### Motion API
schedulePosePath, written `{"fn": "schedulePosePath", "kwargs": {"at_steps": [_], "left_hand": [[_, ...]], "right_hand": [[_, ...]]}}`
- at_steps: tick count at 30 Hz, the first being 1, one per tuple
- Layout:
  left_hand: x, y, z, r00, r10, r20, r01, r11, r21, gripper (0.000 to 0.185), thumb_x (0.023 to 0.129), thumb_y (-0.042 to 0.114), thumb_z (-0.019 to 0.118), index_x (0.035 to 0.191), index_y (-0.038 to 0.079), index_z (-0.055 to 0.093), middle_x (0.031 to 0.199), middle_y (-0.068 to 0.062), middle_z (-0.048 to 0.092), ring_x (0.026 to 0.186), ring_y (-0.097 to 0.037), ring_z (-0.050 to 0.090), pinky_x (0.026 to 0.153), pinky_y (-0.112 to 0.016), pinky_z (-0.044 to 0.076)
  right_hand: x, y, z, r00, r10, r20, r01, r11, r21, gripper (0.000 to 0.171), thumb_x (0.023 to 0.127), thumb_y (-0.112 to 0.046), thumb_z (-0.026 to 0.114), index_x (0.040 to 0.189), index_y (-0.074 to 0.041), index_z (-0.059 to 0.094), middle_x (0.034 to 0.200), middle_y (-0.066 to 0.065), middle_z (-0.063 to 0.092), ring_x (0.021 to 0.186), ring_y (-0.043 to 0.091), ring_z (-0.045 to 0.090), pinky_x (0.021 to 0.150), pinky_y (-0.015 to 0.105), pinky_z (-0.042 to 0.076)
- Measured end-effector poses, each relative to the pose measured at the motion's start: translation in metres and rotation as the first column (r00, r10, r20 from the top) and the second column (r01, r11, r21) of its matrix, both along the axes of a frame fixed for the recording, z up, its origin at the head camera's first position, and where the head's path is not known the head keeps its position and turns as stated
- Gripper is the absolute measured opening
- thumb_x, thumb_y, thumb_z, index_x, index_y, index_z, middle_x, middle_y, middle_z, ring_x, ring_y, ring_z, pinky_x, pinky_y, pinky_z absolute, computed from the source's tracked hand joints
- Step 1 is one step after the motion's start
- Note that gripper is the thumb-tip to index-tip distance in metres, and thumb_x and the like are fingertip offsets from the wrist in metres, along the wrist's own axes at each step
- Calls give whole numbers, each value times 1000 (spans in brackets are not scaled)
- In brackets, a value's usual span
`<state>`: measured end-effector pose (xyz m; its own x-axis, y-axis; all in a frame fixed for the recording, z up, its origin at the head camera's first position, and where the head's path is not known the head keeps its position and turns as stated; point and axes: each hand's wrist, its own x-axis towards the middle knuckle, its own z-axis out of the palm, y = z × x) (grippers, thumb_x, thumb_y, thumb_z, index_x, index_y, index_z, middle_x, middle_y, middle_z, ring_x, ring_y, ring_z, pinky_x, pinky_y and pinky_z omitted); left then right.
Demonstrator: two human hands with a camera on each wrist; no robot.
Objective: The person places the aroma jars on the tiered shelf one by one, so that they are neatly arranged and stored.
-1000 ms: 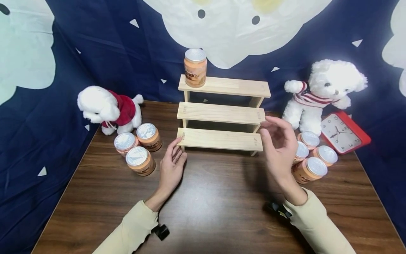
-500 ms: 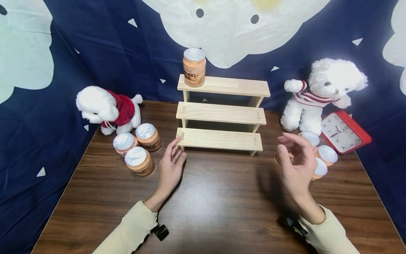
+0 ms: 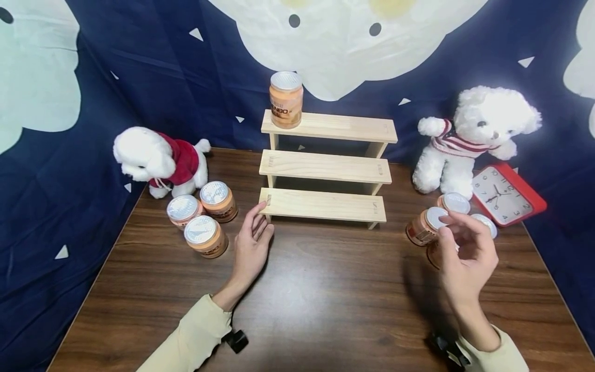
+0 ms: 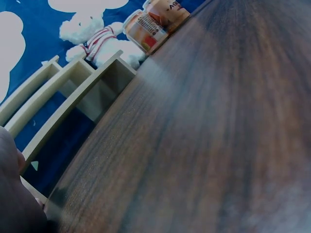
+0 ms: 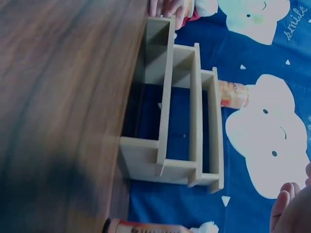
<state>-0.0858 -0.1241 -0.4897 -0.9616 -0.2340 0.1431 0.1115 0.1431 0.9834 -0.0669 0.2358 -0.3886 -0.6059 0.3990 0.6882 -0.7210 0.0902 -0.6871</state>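
A three-step wooden shelf stands at the back of the brown table. One orange can with a silver lid stands on the left end of its top step. My left hand rests flat on the table, fingers straight, with its fingertips against the left corner of the lowest step. My right hand hovers over a group of orange cans at the right, fingers loosely curved and holding nothing. The right wrist view shows the shelf sideways and my fingertips free.
Three more orange cans stand left of the shelf by a white plush dog in red. A white plush bear and a red clock sit at the back right. A dark blue cloth hangs behind.
My right hand has moved from the shelf's right end, rightward and down, to above the right-hand cans. The left hand has stayed put.
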Motion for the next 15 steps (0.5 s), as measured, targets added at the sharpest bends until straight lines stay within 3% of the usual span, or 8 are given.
{"fn": "schedulePosePath", "kwargs": {"at_steps": [8, 12, 15], "left_hand": [[1, 1, 0, 1000, 1, 12, -1, 1000, 7, 55, 104, -1, 68, 156, 15, 62, 157, -20, 62, 143, -35, 61, 122, -29, 52], [1, 0, -1, 1000, 4, 4, -4, 1000, 3, 55, 104, -2, 68, 156, 14, 62, 157, -19, 62, 144, -36, 61, 122, -29, 51], [1, 0, 1, 1000, -11, 8, 11, 1000, 18, 55, 105, -3, 68, 157, 13, 61, 159, -18, 61, 145, -34, 60, 123, -33, 51]], "right_hand": [[7, 22, -11, 1000, 6, 10, -5, 998, -60, 26, 89, 22, 69, 115, 26, 68, 98, 16, 78, 73, 15, 68, 67, 14, 59], [10, 36, -20, 994, -94, 58, 93, 996, 12, 27, 89, 21, 70, 115, 24, 70, 104, 15, 80, 76, 13, 68, 64, 11, 54], [14, 45, -26, 966, -215, 144, 203, 974, 97, 29, 89, 17, 73, 117, 22, 72, 105, 6, 82, 77, 8, 66, 62, 8, 50]]}}
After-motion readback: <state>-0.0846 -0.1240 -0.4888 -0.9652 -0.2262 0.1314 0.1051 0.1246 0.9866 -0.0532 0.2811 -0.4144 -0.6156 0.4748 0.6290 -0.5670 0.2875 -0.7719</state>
